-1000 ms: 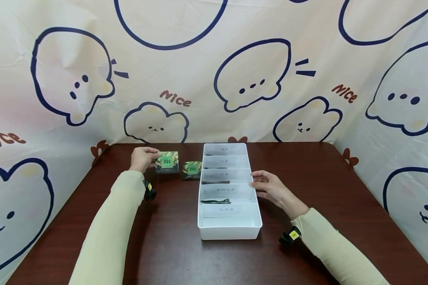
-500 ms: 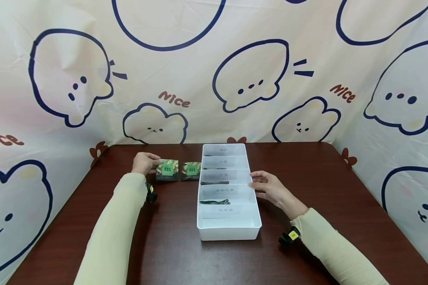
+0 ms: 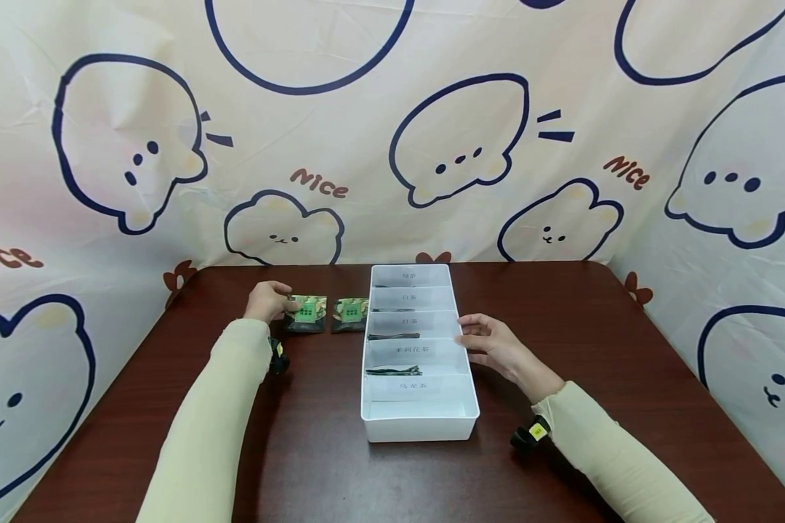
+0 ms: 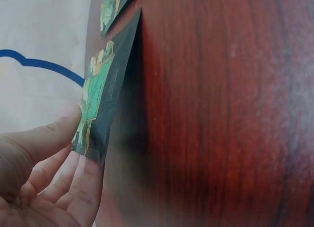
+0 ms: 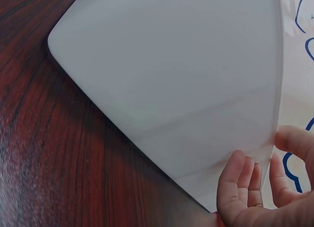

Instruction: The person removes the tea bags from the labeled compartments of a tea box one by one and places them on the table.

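My left hand [image 3: 266, 301] pinches the left edge of a green and black packet [image 3: 307, 314]; in the left wrist view the packet [image 4: 104, 94] stands tilted between thumb and fingers, one edge close to the table. A second, similar packet [image 3: 349, 314] lies just right of it, beside a long white box [image 3: 422, 429]. The box is divided into several labelled compartments, some with dark packets [image 3: 395, 370] standing in them; the nearest shows none. At the box's right side, my right hand [image 3: 499, 349] touches the wall with its fingertips, thumb at the rim in the right wrist view.
A dark reddish-brown table [image 3: 314, 465] carries everything. Behind it and at both sides hangs a pale cloth [image 3: 366, 145] with cartoon outlines. Each wrist wears a small black device, the right one [image 3: 530, 434] just above the table.
My left hand has lowered the packet and brought it slightly nearer, level with the second packet. My right hand and the box have stayed in place.
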A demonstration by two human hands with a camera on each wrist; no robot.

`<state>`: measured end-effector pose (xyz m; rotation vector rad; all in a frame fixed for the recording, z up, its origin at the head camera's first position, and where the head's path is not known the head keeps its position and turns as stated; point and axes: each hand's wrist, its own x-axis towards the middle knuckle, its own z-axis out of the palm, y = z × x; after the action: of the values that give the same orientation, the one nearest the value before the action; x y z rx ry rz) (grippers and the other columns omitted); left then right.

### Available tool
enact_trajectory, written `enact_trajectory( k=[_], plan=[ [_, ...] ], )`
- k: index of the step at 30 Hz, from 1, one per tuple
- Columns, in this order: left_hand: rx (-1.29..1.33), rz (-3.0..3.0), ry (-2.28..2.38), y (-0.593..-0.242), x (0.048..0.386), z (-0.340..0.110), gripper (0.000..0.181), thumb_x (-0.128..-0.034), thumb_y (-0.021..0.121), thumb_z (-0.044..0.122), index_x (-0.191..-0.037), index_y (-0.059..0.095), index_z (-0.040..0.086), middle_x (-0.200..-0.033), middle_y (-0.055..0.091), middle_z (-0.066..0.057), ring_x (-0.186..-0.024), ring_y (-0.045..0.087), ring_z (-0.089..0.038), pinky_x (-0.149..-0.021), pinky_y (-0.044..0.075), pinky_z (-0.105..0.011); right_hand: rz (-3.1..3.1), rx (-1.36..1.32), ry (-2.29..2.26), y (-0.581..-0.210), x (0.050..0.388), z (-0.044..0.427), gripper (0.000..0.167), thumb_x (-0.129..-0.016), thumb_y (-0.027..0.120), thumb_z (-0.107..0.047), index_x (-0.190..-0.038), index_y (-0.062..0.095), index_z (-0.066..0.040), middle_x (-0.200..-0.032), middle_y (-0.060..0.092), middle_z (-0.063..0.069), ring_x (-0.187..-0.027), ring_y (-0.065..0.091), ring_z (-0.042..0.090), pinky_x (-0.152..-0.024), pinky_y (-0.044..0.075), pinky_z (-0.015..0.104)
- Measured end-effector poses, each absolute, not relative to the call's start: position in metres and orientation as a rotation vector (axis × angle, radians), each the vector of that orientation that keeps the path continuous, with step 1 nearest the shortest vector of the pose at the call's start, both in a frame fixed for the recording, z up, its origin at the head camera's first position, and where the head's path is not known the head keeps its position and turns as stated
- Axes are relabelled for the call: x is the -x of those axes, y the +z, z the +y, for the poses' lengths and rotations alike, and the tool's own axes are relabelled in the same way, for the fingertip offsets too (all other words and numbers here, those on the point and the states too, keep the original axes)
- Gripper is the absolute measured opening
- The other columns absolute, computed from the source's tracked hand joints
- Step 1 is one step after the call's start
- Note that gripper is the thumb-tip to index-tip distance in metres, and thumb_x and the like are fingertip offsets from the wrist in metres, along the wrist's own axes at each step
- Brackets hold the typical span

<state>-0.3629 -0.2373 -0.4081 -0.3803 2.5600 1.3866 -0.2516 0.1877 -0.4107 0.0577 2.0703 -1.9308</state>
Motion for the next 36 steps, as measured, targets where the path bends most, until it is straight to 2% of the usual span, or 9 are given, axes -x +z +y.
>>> enact_trajectory(
  k=[6,12,15,26,36],
  plan=[
    [0.385,2.588,1.321,-0.414,0.367,-0.238,0.048,-0.0866,0.072,0.009,-0.131,0.055,0.001,-0.137,0.049,-0.023,-0.114,0.057,-0.036,-0.093,0.051,-0.044,2.069,-0.066,-1.930,-0.411,0.251,0.188,0.046,-0.090,0.067,-0.008,-0.131,0.047,-0.002,-0.110,0.051,0.008,-0.093,0.059,0.016,-0.080,0.056,0.031],
    [0.397,2.650,1.252,-0.416,0.365,-0.234,0.046,-0.0858,0.073,0.009,-0.128,0.059,0.001,-0.133,0.053,-0.023,-0.097,0.060,-0.027,-0.079,0.053,-0.035,2.066,-0.068,-1.934,-0.411,0.252,0.187,0.046,-0.089,0.068,-0.007,-0.130,0.047,-0.002,-0.109,0.051,0.007,-0.092,0.059,0.016,-0.079,0.056,0.031],
    [0.382,2.660,1.241,-0.417,0.363,-0.232,0.046,-0.0856,0.073,0.009,-0.129,0.058,0.000,-0.134,0.053,-0.023,-0.094,0.060,-0.026,-0.077,0.052,-0.034,2.065,-0.070,-1.935,-0.411,0.252,0.187,0.046,-0.089,0.068,-0.007,-0.130,0.047,-0.002,-0.109,0.051,0.007,-0.092,0.059,0.016,-0.079,0.056,0.030],
    [0.353,2.640,1.237,-0.416,0.360,-0.229,0.046,-0.0885,0.070,0.010,-0.131,0.056,-0.002,-0.135,0.052,-0.025,-0.111,0.059,-0.035,-0.092,0.051,-0.044,2.086,-0.077,-1.920,-0.411,0.250,0.188,0.046,-0.090,0.067,-0.009,-0.131,0.047,-0.003,-0.111,0.051,0.008,-0.093,0.060,0.017,-0.080,0.056,0.031],
    [0.369,2.696,1.202,-0.418,0.360,-0.226,0.044,-0.0866,0.072,0.010,-0.127,0.059,-0.002,-0.132,0.054,-0.025,-0.105,0.061,-0.032,-0.087,0.052,-0.042,2.087,-0.078,-1.921,-0.410,0.249,0.187,0.045,-0.090,0.067,-0.009,-0.130,0.048,-0.004,-0.112,0.051,0.008,-0.093,0.060,0.017,-0.080,0.056,0.032]
  ],
)
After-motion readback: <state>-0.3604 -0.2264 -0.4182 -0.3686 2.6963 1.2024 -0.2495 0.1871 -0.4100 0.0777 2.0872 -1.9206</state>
